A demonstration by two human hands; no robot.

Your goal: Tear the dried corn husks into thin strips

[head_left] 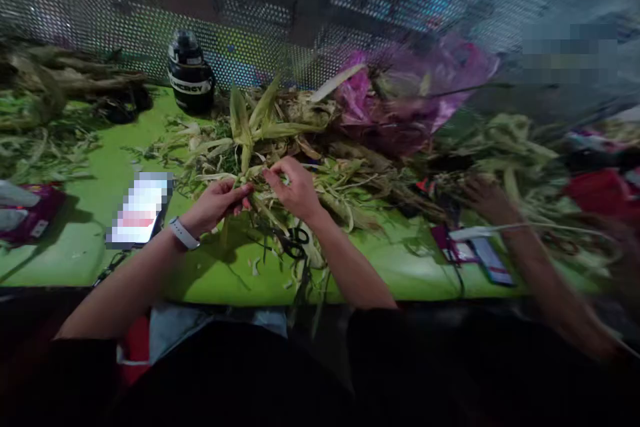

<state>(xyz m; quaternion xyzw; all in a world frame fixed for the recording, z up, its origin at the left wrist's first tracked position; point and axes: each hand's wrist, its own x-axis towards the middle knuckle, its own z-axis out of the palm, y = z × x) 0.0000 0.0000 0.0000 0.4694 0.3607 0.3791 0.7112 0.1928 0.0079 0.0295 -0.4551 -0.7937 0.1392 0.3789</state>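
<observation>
In the head view, my left hand is closed round the lower end of a corn husk bundle. The bundle's pale green and yellow leaves splay upward above my fingers. Fingers of my right hand pinch the husk near the same knotted spot, close to my left fingertips. Exactly which strip they grip is too small to make out. Black-handled scissors lie just below my right hand, their blades partly hidden among husk strips. Loose husk pieces are heaped around and behind both hands.
A green table carries a lit phone, a tissue pack and a black jug. Pink plastic bags stand behind. At right, a co-worker's hand reaches into husks near another phone and a white cable.
</observation>
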